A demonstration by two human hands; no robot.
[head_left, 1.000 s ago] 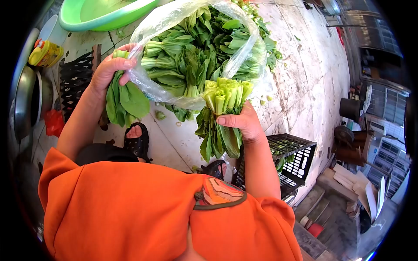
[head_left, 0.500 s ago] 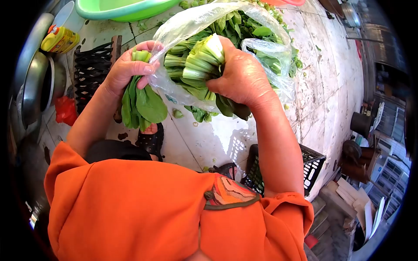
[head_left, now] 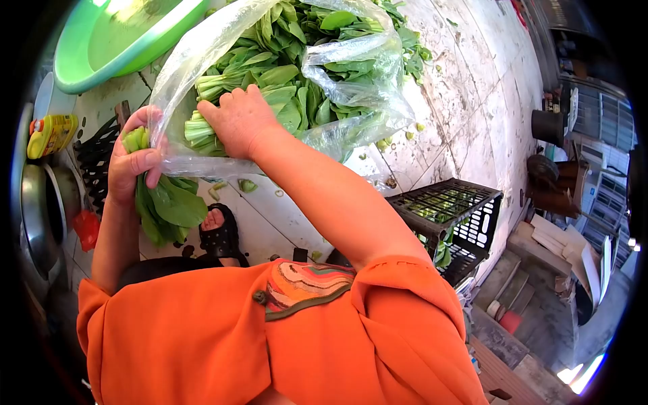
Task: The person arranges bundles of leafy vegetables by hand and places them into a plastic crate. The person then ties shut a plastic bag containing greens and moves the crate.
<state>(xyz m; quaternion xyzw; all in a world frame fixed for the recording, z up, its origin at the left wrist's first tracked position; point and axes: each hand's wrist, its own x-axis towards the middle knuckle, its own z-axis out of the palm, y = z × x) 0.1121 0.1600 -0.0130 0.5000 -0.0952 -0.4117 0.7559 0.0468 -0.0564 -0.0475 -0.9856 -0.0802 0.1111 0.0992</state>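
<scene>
Inside a clear plastic bag [head_left: 185, 67], a person's right hand [head_left: 239, 123] rests on a pale-stemmed bunch [head_left: 200, 129], fingers bent; whether they grip it cannot be told. At the bag's left rim, the left hand [head_left: 136, 156] pinches leafy greens [head_left: 170, 204] between thumb and fingers, leaves hanging outside. Lower right of the bag sits a black crate [head_left: 476, 226].

The shirt [head_left: 182, 331] is orange, its patch [head_left: 307, 283] wavy-striped, the leaves [head_left: 177, 202] are green, the basin [head_left: 101, 50] bright green, the crate [head_left: 467, 250] black.
</scene>
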